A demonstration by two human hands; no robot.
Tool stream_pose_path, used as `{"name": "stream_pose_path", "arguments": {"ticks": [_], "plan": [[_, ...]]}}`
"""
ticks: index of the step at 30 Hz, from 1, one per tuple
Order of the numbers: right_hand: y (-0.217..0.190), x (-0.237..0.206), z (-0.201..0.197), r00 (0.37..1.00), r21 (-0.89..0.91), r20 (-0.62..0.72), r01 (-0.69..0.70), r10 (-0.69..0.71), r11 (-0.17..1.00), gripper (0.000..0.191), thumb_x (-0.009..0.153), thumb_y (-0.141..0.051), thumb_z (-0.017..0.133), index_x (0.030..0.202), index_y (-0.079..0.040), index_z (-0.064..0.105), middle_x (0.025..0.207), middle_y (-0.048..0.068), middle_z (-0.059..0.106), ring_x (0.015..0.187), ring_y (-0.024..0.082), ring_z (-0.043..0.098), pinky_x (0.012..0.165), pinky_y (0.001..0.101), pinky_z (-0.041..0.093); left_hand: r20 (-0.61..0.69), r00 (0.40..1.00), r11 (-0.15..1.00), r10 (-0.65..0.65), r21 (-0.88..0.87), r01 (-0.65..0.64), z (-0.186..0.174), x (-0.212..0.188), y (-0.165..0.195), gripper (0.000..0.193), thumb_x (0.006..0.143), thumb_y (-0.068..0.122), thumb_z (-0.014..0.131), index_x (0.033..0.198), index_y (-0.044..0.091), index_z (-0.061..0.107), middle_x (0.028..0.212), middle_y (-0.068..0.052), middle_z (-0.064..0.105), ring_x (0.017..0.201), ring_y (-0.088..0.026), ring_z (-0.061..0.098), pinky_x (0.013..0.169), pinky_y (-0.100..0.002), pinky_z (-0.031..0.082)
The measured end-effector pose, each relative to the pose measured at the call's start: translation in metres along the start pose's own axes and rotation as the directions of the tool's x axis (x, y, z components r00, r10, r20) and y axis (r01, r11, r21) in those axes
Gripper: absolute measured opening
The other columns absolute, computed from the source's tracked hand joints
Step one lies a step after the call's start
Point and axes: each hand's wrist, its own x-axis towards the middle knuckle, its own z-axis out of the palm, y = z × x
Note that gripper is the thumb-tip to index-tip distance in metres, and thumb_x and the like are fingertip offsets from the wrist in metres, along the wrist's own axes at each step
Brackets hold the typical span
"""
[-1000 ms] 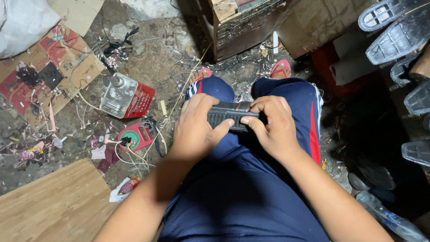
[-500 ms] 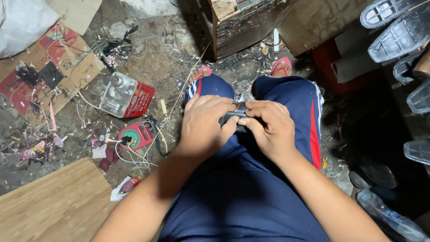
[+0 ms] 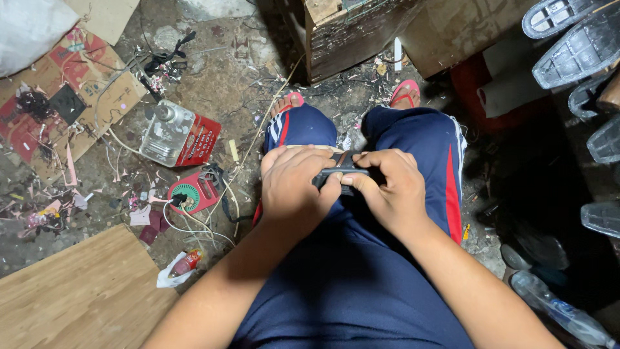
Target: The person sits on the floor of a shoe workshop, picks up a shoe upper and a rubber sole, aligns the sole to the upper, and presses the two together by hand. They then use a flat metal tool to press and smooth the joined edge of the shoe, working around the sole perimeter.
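Both of my hands grip a small dark ridged plastic part [image 3: 338, 173] over my lap, above my knees in dark blue trousers with red and white stripes. My left hand [image 3: 294, 187] wraps its left end, thumb pressed along the front. My right hand [image 3: 391, 187] closes over the right end, fingers curled on top. Most of the part is hidden under my fingers.
On the dirty floor to the left lie a red-and-clear device [image 3: 179, 134], a small red round-grilled part [image 3: 192, 194] with wires, cardboard [image 3: 58, 97] with scraps, and a wooden board [image 3: 77, 294]. A wooden box [image 3: 361, 32] stands ahead; black plastic shells [image 3: 581, 45] are stacked at right.
One second ago the dark part lay wide between my hands with its ridges showing. My hands have since closed together over it, covering most of it.
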Motion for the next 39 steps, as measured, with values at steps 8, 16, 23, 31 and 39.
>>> {"name": "stream_pose_path", "arguments": {"ticks": [8,16,23,31,39], "plan": [[-0.002,0.017,-0.01,0.964,0.009,0.141,-0.228,0.225,0.974,0.034,0.072,-0.025,0.091,0.092,-0.009,0.068,0.09,0.005,0.072,0.088,0.025,0.068,0.081,0.0364,0.052,0.091,0.996,0.995,-0.01,-0.096,0.019,-0.011,0.003,-0.009,0.032,0.078,0.02,0.076,0.108,0.01,0.069,0.111,-0.008,0.074,0.112,-0.03,0.069,0.105,-0.045,0.044],[-0.009,0.024,-0.012,0.981,0.075,0.134,0.134,-0.143,0.988,0.023,0.084,-0.015,0.082,0.103,-0.007,0.071,0.113,0.008,0.072,0.108,0.027,0.068,0.094,0.0404,0.05,0.23,0.973,0.901,-0.011,-0.419,0.109,-0.021,-0.002,-0.055,0.055,0.086,0.028,0.08,0.131,0.003,0.06,0.143,-0.018,0.059,0.137,-0.033,0.056,0.118,-0.044,0.04],[-0.019,0.022,0.0,0.981,0.035,0.15,0.12,-0.124,0.992,0.022,0.085,-0.019,0.083,0.1,-0.008,0.071,0.113,0.006,0.073,0.107,0.025,0.069,0.094,0.0397,0.048,0.281,0.96,0.882,-0.007,-0.45,0.138,-0.017,-0.012,-0.07,0.057,0.084,0.026,0.08,0.132,0.002,0.06,0.147,-0.02,0.053,0.141,-0.034,0.05,0.12,-0.045,0.037],[-0.032,0.024,0.005,0.973,-0.045,0.222,0.079,-0.067,0.996,0.023,0.08,-0.02,0.085,0.09,-0.01,0.066,0.103,0.003,0.071,0.099,0.026,0.067,0.087,0.0406,0.046,0.247,0.969,0.868,0.006,-0.482,0.118,-0.016,-0.022,-0.074,0.051,0.085,0.019,0.079,0.13,0.004,0.061,0.144,-0.017,0.057,0.139,-0.032,0.053,0.121,-0.043,0.039],[-0.04,0.037,-0.005,0.95,-0.131,0.3,0.134,-0.09,0.982,0.037,0.077,-0.026,0.085,0.105,-0.007,0.069,0.11,0.007,0.071,0.105,0.029,0.065,0.102,0.0489,0.038,0.156,0.983,0.821,-0.097,-0.545,0.168,-0.007,-0.026,-0.074,0.042,0.081,0.011,0.079,0.121,0.002,0.068,0.132,-0.015,0.067,0.127,-0.029,0.064,0.114,-0.038,0.048]]}}
